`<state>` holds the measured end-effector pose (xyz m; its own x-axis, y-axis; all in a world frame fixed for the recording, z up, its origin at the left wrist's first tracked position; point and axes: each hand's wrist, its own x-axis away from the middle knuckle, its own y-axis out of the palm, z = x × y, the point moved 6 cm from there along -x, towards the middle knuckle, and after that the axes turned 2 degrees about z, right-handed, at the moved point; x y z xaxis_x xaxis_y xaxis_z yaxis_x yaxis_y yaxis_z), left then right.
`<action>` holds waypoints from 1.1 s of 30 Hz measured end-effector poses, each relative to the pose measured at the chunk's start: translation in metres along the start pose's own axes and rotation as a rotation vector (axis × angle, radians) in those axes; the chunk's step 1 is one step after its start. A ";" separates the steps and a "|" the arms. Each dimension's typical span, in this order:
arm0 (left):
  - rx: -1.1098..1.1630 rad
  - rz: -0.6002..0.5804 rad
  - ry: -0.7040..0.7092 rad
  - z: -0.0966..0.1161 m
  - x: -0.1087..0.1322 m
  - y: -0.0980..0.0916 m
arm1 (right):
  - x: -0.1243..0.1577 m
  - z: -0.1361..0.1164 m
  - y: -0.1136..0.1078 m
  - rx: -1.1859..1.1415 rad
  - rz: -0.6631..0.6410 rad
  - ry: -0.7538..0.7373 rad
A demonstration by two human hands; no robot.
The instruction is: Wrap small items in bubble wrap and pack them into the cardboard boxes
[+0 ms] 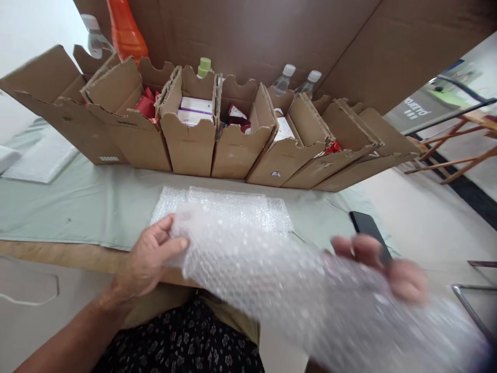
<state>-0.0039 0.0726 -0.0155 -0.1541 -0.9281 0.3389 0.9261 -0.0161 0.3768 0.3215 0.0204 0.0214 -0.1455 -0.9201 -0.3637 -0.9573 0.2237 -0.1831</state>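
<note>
Bubble wrap [260, 274] stretched clear and dimpled; the left hand [149, 256] pinched one end, the right hand [371, 254] blurred, its hold unclear.

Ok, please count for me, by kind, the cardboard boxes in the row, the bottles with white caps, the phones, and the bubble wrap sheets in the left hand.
Cardboard boxes: 7
White-capped bottles: 3
Phone: 1
Bubble wrap sheet in the left hand: 1
Total: 12
</note>
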 end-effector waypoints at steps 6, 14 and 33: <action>-0.341 0.154 0.136 0.047 -0.034 -0.034 | -0.084 0.022 0.021 -0.293 -0.134 0.130; -1.408 -0.184 1.146 0.049 -0.008 0.046 | -0.106 0.097 0.027 -0.002 -0.402 0.373; -1.600 0.187 0.890 0.094 -0.032 -0.021 | -0.125 0.049 -0.023 0.633 -0.287 0.013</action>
<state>-0.0506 0.1381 0.0471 -0.3096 -0.8492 -0.4279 0.3914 0.2963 -0.8712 0.3735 0.1459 0.0260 0.0845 -0.9739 -0.2108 -0.6294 0.1118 -0.7690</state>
